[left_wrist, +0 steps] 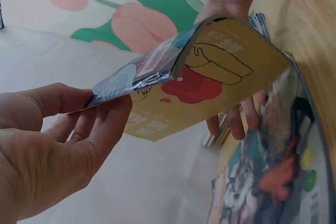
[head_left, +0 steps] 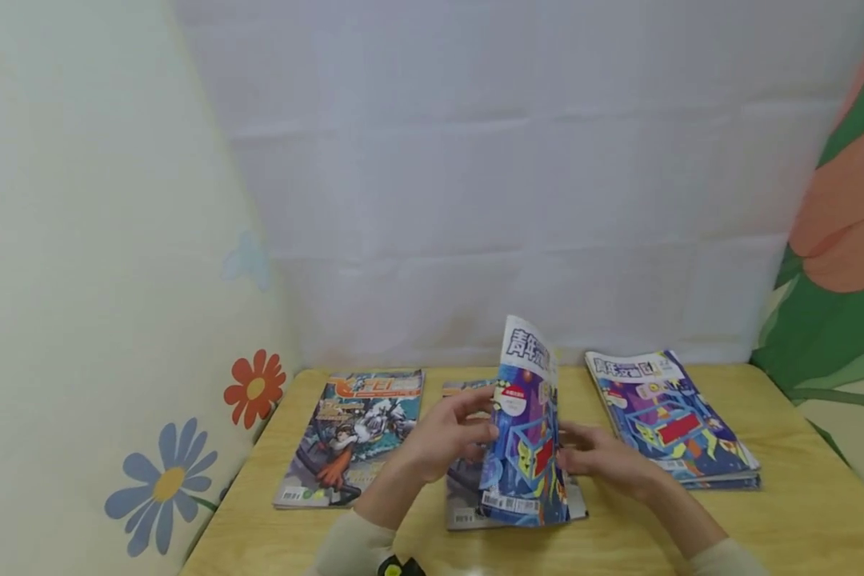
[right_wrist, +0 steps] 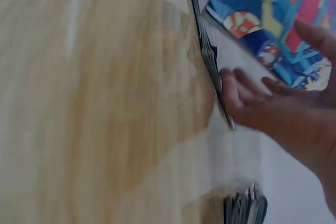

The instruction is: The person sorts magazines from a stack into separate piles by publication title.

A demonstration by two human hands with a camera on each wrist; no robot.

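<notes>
A magazine [head_left: 526, 432] with a blue and purple cover stands tilted up and bowed over the middle of the table. My left hand [head_left: 439, 436] pinches its left edge, thumb on the front and fingers behind. The yellow back cover [left_wrist: 142, 121] with a red drawing shows in the left wrist view. At the opposite edge is my right hand [head_left: 612, 460], its fingers loosely extended and spread, thumb by the cover. Under the raised magazine lies a comic magazine [head_left: 468, 516] with a grey and teal cover, largely hidden by it.
To the left lies another comic magazine [head_left: 363, 440] with an orange title. A stack of blue and purple magazines [head_left: 677, 424] rests at the right. The wooden table [head_left: 252, 528] meets a white cloth backdrop [head_left: 511, 200] behind and a flower-painted wall [head_left: 115, 240] on the left.
</notes>
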